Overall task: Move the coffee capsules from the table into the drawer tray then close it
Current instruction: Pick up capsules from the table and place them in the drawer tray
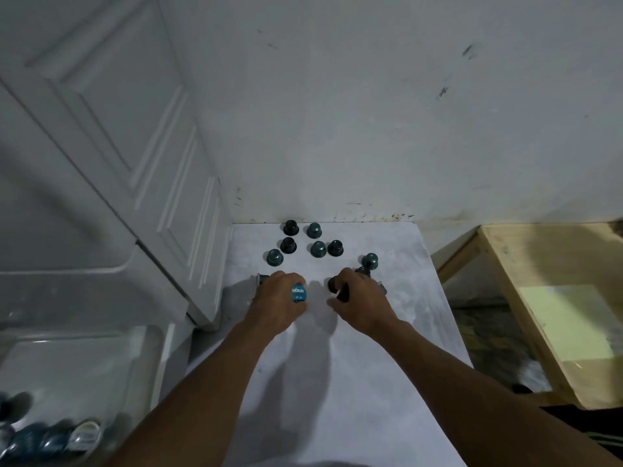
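Note:
Several dark and teal coffee capsules (318,249) stand at the far end of the white table (337,365). My left hand (278,303) grips a blue-lidded capsule (298,292) and another capsule (261,279) pokes out past its fingers. My right hand (362,305) holds dark capsules (338,288) in its curled fingers, just in front of a teal capsule (370,260). The open drawer tray (67,365) lies at the lower left with several capsules (50,439) inside it.
A white panelled door (135,146) stands left of the table, above the tray. The wall (371,112) backs the table. A wooden frame (539,298) sits to the right, lower than the table top.

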`<state>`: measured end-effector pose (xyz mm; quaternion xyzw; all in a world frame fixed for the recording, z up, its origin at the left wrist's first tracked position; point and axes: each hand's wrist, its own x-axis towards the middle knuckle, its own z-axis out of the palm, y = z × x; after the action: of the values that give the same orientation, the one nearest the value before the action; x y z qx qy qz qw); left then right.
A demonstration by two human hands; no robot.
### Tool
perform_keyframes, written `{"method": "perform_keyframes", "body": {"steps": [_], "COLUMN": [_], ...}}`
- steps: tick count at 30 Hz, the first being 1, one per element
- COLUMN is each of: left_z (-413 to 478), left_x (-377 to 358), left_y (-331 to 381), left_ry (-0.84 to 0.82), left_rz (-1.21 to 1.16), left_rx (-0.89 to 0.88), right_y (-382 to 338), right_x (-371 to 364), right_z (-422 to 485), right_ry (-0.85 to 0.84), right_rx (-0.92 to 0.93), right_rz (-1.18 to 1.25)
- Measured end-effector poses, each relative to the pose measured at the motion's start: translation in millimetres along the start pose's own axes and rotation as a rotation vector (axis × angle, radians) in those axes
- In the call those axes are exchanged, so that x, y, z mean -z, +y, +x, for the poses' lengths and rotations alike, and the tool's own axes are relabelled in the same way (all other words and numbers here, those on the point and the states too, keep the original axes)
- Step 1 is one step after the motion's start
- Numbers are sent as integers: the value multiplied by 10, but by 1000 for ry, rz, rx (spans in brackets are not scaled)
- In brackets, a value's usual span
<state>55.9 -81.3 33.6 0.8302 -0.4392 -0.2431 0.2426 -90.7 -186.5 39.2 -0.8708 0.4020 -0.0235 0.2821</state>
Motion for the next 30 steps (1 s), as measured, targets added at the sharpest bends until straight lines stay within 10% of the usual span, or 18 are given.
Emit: {"method": "perform_keyframes", "body": {"steps": [15,30], "left_z": [-1098,-2768], "left_x": [136,599], "left_y": [784,623], "left_ry": [417,743], "left_rz": [-353,-179], "left_rx": [105,227], "right_y": [31,-1019], "right_x": [691,502], "right_z": [-913,-1776], "right_ry": [165,86], "right_rx": [227,596], "right_rz": [249,287]}}
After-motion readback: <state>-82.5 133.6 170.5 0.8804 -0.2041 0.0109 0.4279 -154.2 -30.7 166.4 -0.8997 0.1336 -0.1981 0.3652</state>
